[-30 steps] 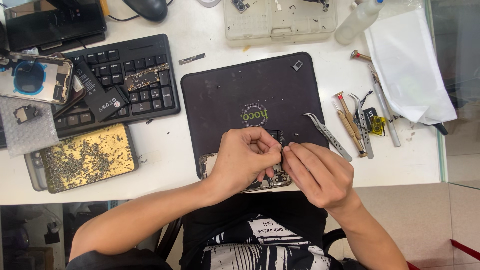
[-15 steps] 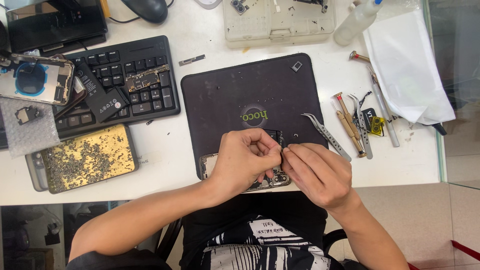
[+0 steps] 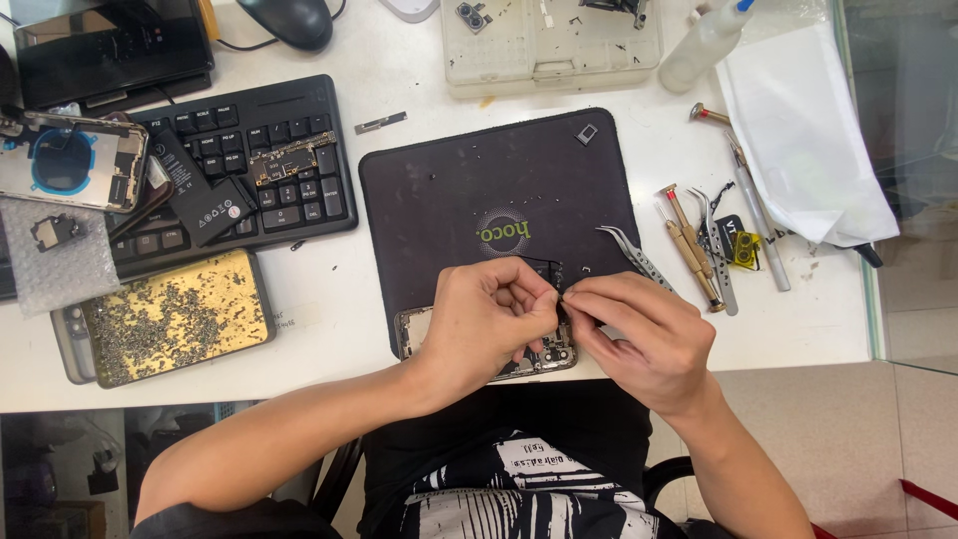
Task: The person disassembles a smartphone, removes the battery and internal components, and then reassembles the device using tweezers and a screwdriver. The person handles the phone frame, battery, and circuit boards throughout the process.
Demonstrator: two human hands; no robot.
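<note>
Nothing has shifted in the last second: our left hand [image 3: 484,324] and right hand [image 3: 639,334] stay pressed together, fingertips pinching a tiny part over the opened phone [image 3: 544,357] at the near edge of the black mat [image 3: 449,190]. Tweezers [image 3: 634,257] lie beside us.

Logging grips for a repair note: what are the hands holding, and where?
Both the left hand and the right hand pinch at the top edge of the opened phone on the mat; what sits between the fingertips is hidden.
</note>
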